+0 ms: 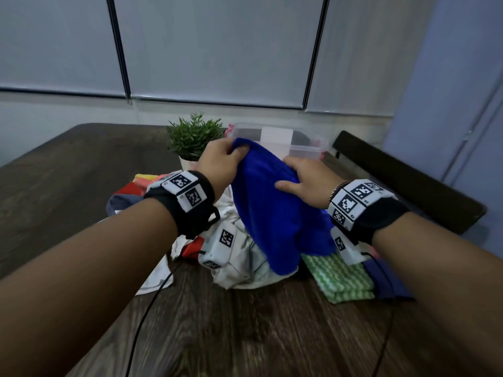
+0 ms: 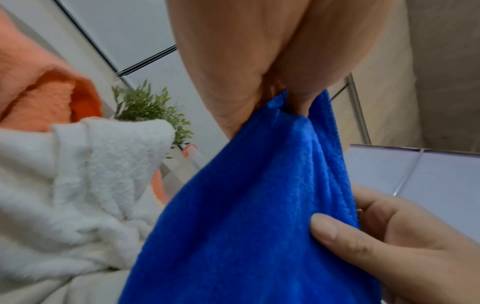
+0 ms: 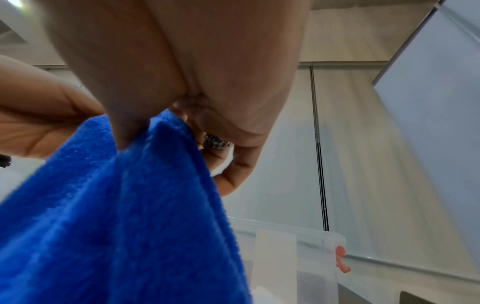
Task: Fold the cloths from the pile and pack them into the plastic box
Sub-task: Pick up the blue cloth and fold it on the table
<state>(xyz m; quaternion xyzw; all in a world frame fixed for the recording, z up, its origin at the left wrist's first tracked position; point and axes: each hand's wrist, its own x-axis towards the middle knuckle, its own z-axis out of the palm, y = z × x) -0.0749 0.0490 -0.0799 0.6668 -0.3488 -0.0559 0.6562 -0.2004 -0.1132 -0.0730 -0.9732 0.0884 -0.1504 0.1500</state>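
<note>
A bright blue cloth (image 1: 272, 210) hangs lifted above the pile, held by both hands. My left hand (image 1: 226, 156) grips its top corner, seen bunched between the fingers in the left wrist view (image 2: 259, 205). My right hand (image 1: 302, 178) pinches the cloth's right edge, thumb on the near face; the right wrist view shows the blue cloth (image 3: 116, 216) caught in that hand. The pile (image 1: 234, 257) below holds a white towel (image 2: 78, 185), an orange cloth (image 2: 39, 92) and red and yellow pieces. The clear plastic box (image 1: 307, 148) stands behind the hands, its rim also showing (image 3: 298, 236).
A small potted plant (image 1: 193, 137) stands left of the box. Folded green-striped cloth (image 1: 343, 278) and a dark blue one (image 1: 386, 281) lie at the right on the dark wooden table (image 1: 245, 336). A dark chair back (image 1: 408, 180) borders the table's right side.
</note>
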